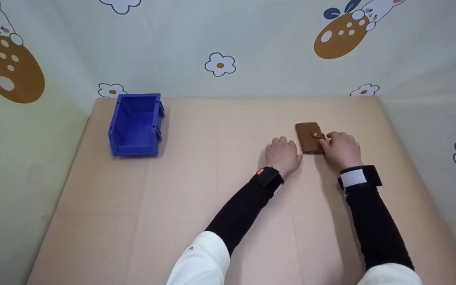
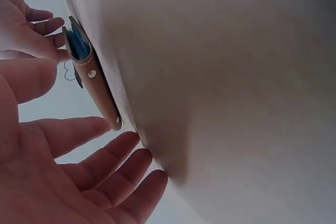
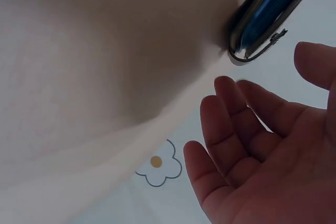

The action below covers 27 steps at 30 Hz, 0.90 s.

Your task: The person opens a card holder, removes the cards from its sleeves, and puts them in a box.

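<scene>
In careful judgement, first to fear: a pinch only on the thin brown strap of the small rectangular brown leather wallet, on the side of the bare right hand. Possible result: strap pulled loose, covers spread, thin blue inner leaves bent or exposed. Fastened or unfastened strap: not possible to tell with certainty. Second to fear: a push from one side only, with a slide or a turn over the beige cloth-covered table, because of so flat and low a position. Well apart, at the far left of the table: an open blue plastic bin, hence little danger of a knock there.

About the pose: both arms stretched forward, in black forearm covers. Right hand just beside the strap side, thumb and fingers apart, softly bent, clamped on nothing visible; light contact at the edge not possible to tell. Bare left hand near the opposite side, thumb toward the near left corner of the wallet, fingers apart, likewise without grip; touch again uncertain. Wallet itself: flat on the table, at the far right part, between both hands.
</scene>
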### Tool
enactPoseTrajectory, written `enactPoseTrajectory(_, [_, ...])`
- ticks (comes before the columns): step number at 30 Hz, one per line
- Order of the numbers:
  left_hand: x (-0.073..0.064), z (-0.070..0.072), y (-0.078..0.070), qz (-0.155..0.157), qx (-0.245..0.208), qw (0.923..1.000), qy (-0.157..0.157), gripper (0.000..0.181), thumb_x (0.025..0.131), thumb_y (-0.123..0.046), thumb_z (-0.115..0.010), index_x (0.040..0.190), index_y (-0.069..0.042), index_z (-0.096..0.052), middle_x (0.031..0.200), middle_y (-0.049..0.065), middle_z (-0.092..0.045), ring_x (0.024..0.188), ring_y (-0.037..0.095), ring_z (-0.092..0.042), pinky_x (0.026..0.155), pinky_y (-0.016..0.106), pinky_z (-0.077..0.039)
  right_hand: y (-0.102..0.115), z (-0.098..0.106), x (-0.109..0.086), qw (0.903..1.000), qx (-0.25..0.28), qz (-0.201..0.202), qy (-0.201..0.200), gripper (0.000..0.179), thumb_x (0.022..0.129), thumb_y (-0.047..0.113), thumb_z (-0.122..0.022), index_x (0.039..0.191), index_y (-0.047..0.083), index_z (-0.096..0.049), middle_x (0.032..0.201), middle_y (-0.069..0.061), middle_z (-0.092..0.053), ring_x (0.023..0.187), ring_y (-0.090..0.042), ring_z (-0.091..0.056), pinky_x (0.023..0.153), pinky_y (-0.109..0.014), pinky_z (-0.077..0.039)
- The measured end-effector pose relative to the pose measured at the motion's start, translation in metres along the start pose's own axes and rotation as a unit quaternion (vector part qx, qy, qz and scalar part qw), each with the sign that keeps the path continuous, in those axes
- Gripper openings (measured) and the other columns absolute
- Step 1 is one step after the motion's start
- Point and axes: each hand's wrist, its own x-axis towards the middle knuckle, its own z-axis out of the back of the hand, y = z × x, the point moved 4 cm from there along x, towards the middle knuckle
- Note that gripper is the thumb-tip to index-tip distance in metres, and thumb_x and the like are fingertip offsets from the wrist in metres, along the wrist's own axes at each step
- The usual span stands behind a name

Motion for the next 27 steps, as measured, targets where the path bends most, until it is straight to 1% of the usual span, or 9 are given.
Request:
enactPoseTrajectory(4, [0.006, -0.001, -0.004, 0.007, 0.002, 1.0, 0.006, 0.037, 0.097, -0.049, -0.054, 0.113, -0.02, -0.071, 0.116, 0.001, -0.055, 0.108, 0.019, -0.048, 0.083, 0.032, -0.041, 0.0, -0.003, 0.005, 0.9997, 0.002, -0.009, 0.024, 0.048, 0.101, 0.034, -0.052, 0.118, -0.01, -0.058, 0.11, -0.03, -0.058, 0.102, -0.047, -0.053, 0.085, -0.059, -0.041])
enactPoseTrajectory(7, [0.01, -0.001, -0.006, 0.01, -0.018, 0.9997, 0.016, 0.029, 0.098, -0.041, -0.054, 0.106, -0.022, -0.074, 0.113, 0.0, -0.054, 0.106, 0.019, -0.048, 0.082, 0.032, -0.041, -0.001, -0.005, 0.007, 0.9994, 0.001, -0.013, 0.033, 0.046, 0.101, 0.033, -0.052, 0.113, -0.011, -0.059, 0.105, -0.03, -0.059, 0.097, -0.046, -0.056, 0.081, -0.057, -0.043])
enactPoseTrajectory(9, [0.013, -0.002, -0.008, 0.009, -0.032, 0.9992, 0.022, 0.027, 0.098, -0.037, -0.053, 0.108, -0.022, -0.074, 0.112, 0.0, -0.056, 0.105, 0.019, -0.05, 0.082, 0.032, -0.042, -0.001, -0.006, 0.009, 0.9993, 0.002, -0.016, 0.033, 0.044, 0.101, 0.032, -0.053, 0.109, -0.01, -0.059, 0.101, -0.029, -0.06, 0.093, -0.045, -0.057, 0.078, -0.056, -0.044])
enactPoseTrajectory(12, [0.016, -0.001, -0.012, 0.007, -0.059, 0.9978, 0.029, 0.028, 0.099, -0.034, -0.053, 0.114, -0.021, -0.073, 0.112, 0.001, -0.059, 0.106, 0.019, -0.054, 0.082, 0.033, -0.045, 0.0, -0.007, 0.009, 0.9992, 0.005, -0.02, 0.033, 0.042, 0.101, 0.032, -0.052, 0.103, -0.009, -0.058, 0.097, -0.028, -0.06, 0.089, -0.043, -0.058, 0.075, -0.055, -0.044])
enactPoseTrajectory(16, [0.019, -0.001, -0.014, -0.003, -0.068, 0.9971, 0.034, 0.03, 0.1, -0.032, -0.052, 0.119, -0.019, -0.072, 0.113, 0.002, -0.062, 0.105, 0.019, -0.058, 0.082, 0.033, -0.049, 0.001, -0.006, 0.008, 0.9984, 0.016, -0.034, 0.042, 0.042, 0.101, 0.032, -0.05, 0.101, -0.009, -0.057, 0.095, -0.027, -0.062, 0.085, -0.041, -0.059, 0.073, -0.053, -0.045])
enactPoseTrajectory(19, [0.02, -0.001, -0.014, -0.007, -0.076, 0.9964, 0.036, 0.029, 0.1, -0.032, -0.054, 0.118, -0.018, -0.072, 0.112, 0.002, -0.065, 0.104, 0.019, -0.062, 0.081, 0.031, -0.051, 0.001, -0.007, 0.008, 0.9969, 0.026, -0.047, 0.058, 0.043, 0.101, 0.032, -0.05, 0.102, -0.01, -0.056, 0.093, -0.026, -0.061, 0.082, -0.039, -0.058, 0.071, -0.05, -0.045])
enactPoseTrajectory(24, [0.022, 0.001, -0.012, -0.004, -0.111, 0.9934, 0.029, 0.026, 0.1, -0.031, -0.057, 0.112, -0.016, -0.073, 0.108, 0.0, -0.07, 0.099, 0.016, -0.066, 0.079, 0.028, -0.051, 0.001, -0.01, 0.009, 0.9939, 0.044, -0.062, 0.08, 0.043, 0.101, 0.034, -0.05, 0.099, -0.009, -0.056, 0.088, -0.021, -0.059, 0.077, -0.033, -0.055, 0.066, -0.04, -0.043])
enactPoseTrajectory(27, [0.022, 0.001, -0.01, 0.006, -0.13, 0.9912, 0.027, 0.025, 0.099, -0.032, -0.058, 0.11, -0.016, -0.073, 0.106, -0.002, -0.071, 0.097, 0.014, -0.066, 0.078, 0.026, -0.05, 0.001, -0.011, 0.009, 0.9924, 0.061, -0.067, 0.084, 0.043, 0.101, 0.034, -0.051, 0.096, -0.008, -0.056, 0.087, -0.019, -0.058, 0.076, -0.031, -0.054, 0.065, -0.038, -0.041])
